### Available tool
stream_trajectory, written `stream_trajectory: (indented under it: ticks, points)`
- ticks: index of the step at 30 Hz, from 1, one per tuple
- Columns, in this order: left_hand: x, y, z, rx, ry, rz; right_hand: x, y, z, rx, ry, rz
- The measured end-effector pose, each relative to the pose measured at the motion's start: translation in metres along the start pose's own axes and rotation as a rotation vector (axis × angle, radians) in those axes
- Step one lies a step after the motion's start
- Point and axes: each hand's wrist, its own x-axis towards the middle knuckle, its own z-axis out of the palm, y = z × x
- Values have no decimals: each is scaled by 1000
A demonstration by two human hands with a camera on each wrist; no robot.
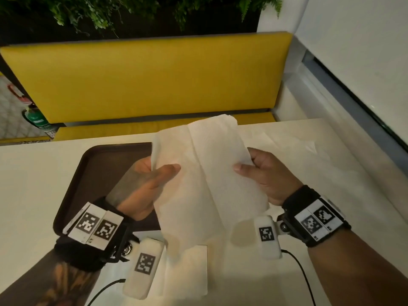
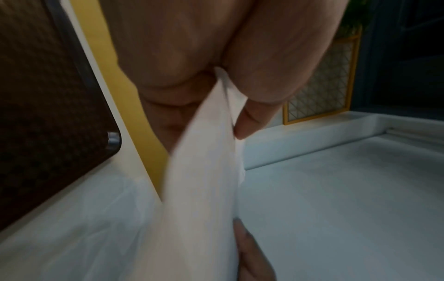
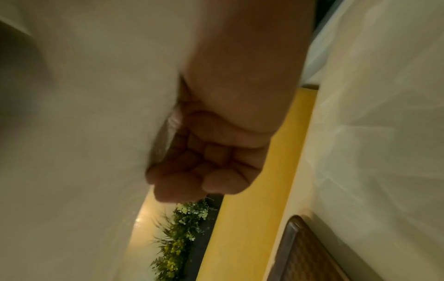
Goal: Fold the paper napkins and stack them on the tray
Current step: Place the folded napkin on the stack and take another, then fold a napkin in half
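Progress: early | we find one white creased paper napkin [image 1: 205, 173] held aloft above the pale worktop [image 1: 309, 151], unfolded | left hand [image 1: 143, 186] and right hand [image 1: 267, 173] fingers pinch its side edges | dark brown rectangular tray [image 1: 92, 173] shows no stack | more napkins [image 1: 187, 270] await, we judge.

Creased white paper napkin [image 1: 205, 173] unfolded aloft, more napkins [image 1: 187, 270] flat below, beside dark brown tray [image 1: 88, 173].

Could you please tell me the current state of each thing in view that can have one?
Held napkin: unfolded, lifted above the table, pinched at both side edges.
Left hand: grip on the napkin's left edge.
Right hand: grip on its right edge.
Tray: on the table; no folded napkins seen.
Spare napkins: flat on the table.
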Motion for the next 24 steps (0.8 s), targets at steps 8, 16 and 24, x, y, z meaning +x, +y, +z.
stream_trajectory:
  ticks: [8,16,24]
  points:
    - [4,-17,13,61,147,-1,-17,-33,33,-860,290,-469]
    - [0,-17,27,-355,-46,-20,-16,-19,75,-1070,87,-582]
    - [1,-19,7,-552,-179,-22,-11,-20,54,-598,287,-448]
